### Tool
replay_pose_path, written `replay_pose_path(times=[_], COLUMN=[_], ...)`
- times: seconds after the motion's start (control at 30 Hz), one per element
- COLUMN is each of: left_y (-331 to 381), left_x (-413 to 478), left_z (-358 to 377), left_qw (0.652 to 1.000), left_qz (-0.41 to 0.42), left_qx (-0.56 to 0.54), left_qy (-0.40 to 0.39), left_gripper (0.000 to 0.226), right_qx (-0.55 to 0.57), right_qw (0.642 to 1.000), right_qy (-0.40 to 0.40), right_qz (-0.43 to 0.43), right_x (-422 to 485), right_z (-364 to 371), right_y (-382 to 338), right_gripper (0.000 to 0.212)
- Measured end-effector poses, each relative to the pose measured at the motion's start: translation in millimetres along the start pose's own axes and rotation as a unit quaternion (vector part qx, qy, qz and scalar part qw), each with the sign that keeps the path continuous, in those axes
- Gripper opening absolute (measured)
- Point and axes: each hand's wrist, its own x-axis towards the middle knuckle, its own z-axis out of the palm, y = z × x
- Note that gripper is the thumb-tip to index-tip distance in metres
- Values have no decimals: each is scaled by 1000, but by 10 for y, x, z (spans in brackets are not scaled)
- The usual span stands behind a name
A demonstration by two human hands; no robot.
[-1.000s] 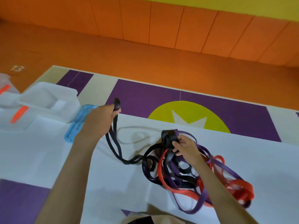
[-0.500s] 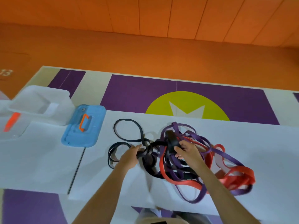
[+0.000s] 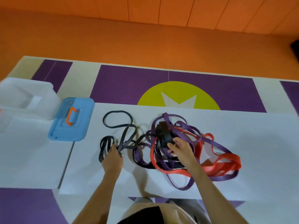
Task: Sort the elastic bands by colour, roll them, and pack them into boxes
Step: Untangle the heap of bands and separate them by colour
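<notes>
A tangle of elastic bands lies on the white sheet [image 3: 258, 143]: purple bands [image 3: 215, 143], red bands [image 3: 224, 162] and black ones. A long black band [image 3: 118, 125] trails out to the left in loops. My left hand [image 3: 113, 157] grips that black band where its strands cross. My right hand [image 3: 179, 147] holds a partly rolled black band [image 3: 165, 135] above the middle of the pile.
A blue box lid [image 3: 80, 125] with an orange handle [image 3: 71, 117] lies left of the bands. A translucent plastic box [image 3: 27, 97] stands at the far left. The sheets lie on a purple, yellow and cream mat, with orange floor beyond.
My left hand came down from its raised position at the left and now grips the black band on the sheet. The band's loops now lie flat. My right hand stayed on the roll.
</notes>
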Motion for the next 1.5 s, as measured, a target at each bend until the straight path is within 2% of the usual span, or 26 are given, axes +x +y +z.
replay_pose_path(times=[0.07, 0.13, 0.2, 0.3, 0.4, 0.47, 0.53, 0.67, 0.73, 0.77, 0.8, 0.83, 0.87, 0.9, 0.97, 1.0, 1.1, 1.17, 1.33, 1.5], left_y=[-140, -237, -286, -331, -326, -313, -289, -98, 49, 124, 218, 334, 483, 638, 934, 1063, 1237, 1259, 1325, 1336], left_x=[-1, 7, 31, 50, -28, -71, -113, -264, -336, -362, -392, -426, -474, -534, -625, -654, -659, -648, -744, -812], left_z=[-33, -38, -40, -25, 15, 4, -37, -216, -313, -349, -382, -400, -423, -422, -401, -414, -466, -515, -721, -974], left_qw=[991, 973, 964, 979, 999, 998, 998, 991, 977, 973, 973, 965, 941, 914, 890, 882, 858, 846, 797, 767], left_qz=[26, 54, 70, 49, -34, -60, -47, 33, 57, 74, 103, 143, 185, 217, 219, 199, 173, 175, 180, 153], left_qx=[108, 176, 203, 166, 14, -30, -5, 77, 156, 152, 93, -15, -136, -228, -341, -386, -468, -495, -572, -621], left_qy=[-79, -137, -159, -103, -1, -1, -30, -100, -134, -155, -185, -220, -248, -256, -208, -181, -119, -89, -67, -53], left_gripper=[52, 45, 35, 33, 41, 46, 63, 119, 127, 128, 128, 125, 115, 95, 47, 37, 33, 20, 27, 30], right_qx=[-22, -46, -44, -28, 7, 21, 19, -70, -92, -85, -67, -38, -3, 31, 89, 118, 208, 237, 92, -118], right_qw=[1000, 999, 998, 998, 999, 999, 999, 994, 990, 989, 989, 989, 988, 986, 979, 975, 956, 953, 989, 986], right_qy=[3, -7, -16, -19, 2, 20, 16, -28, -44, -50, -61, -74, -88, -102, -125, -135, -162, -127, 57, 48], right_qz=[-14, -29, -40, -54, -44, -44, -48, -86, -103, -110, -117, -123, -126, -128, -133, -133, -132, -138, -105, -106], right_x=[-31, -54, -62, -37, 6, 26, 25, -24, -87, -120, -156, -189, -214, -232, -254, -255, -255, -226, -89, 17], right_z=[29, 38, 17, -62, -95, -47, 34, 138, 172, 192, 217, 242, 263, 274, 258, 229, 82, 20, 21, 17], right_y=[12, -7, -36, -53, -88, -156, -222, -262, -286, -311, -347, -395, -445, -507, -635, -688, -781, -754, -382, -15], right_gripper=[14, 16, 17, 11, 6, 10, 12, 8, 4, 3, 2, 3, 5, 7, 13, 18, 30, 27, 27, 58])
